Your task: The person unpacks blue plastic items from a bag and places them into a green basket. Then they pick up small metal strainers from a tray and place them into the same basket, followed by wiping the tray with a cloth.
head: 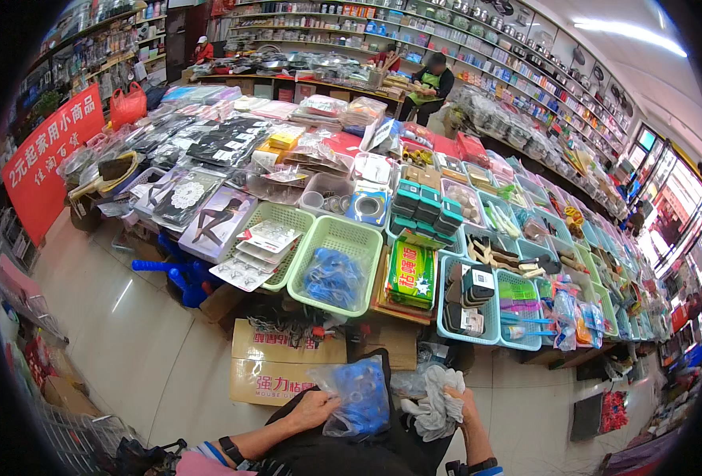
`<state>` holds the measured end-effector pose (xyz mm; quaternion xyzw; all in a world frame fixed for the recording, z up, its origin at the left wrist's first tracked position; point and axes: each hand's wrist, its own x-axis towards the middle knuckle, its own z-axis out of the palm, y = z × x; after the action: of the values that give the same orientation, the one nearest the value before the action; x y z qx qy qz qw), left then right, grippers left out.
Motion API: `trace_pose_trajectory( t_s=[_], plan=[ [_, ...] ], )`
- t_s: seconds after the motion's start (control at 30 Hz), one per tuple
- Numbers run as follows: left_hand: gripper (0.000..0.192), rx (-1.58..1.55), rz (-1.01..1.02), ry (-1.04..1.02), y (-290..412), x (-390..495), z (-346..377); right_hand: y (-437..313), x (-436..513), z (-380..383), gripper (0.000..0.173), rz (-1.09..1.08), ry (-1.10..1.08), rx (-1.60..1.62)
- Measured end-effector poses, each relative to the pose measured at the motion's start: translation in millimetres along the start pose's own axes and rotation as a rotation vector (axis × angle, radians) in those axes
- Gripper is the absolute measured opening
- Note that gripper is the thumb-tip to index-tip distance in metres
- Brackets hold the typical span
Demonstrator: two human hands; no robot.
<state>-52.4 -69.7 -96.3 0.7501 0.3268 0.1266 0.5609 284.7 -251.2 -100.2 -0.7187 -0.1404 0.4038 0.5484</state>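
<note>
My left hand (315, 410) grips the left edge of a clear plastic bag of blue items (360, 395), which lies on my lap over dark clothing. At the right, my right hand (461, 403) holds a bunched pair of white knit gloves (436, 404) above my other knee. Ahead of me, a light green plastic basket (376, 262) at the table's near edge holds another clear bag of similar blue items (334, 276). What the blue items are, I cannot tell exactly; some look ring-shaped.
A cardboard carton (285, 369) stands on the floor before my knees. Green fly-trap packs (411, 271) and blue baskets (467, 333) of small goods line the table edge. Blue-handled items (187, 276) jut out at the left. A person in a green apron (429, 83) sits behind the table.
</note>
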Motion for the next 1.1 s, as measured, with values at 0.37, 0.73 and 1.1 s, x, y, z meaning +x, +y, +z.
trace_pose_trajectory(
  t_s=[0.37, 0.73, 1.1],
  plan=[
    [0.025, -0.25, -0.024, -0.031, 41, 15, -4, 69, 16, -40, 0.044, 0.215, -0.011, 0.443],
    [0.021, -0.302, 0.056, 0.131, 96, 28, -84, 128, 29, -55, 0.046, 0.265, -0.103, 0.574],
    [0.018, -0.533, 0.222, 0.338, 165, 139, -168, 125, 37, -53, 0.047, 0.262, -0.089, 0.57]
  ],
)
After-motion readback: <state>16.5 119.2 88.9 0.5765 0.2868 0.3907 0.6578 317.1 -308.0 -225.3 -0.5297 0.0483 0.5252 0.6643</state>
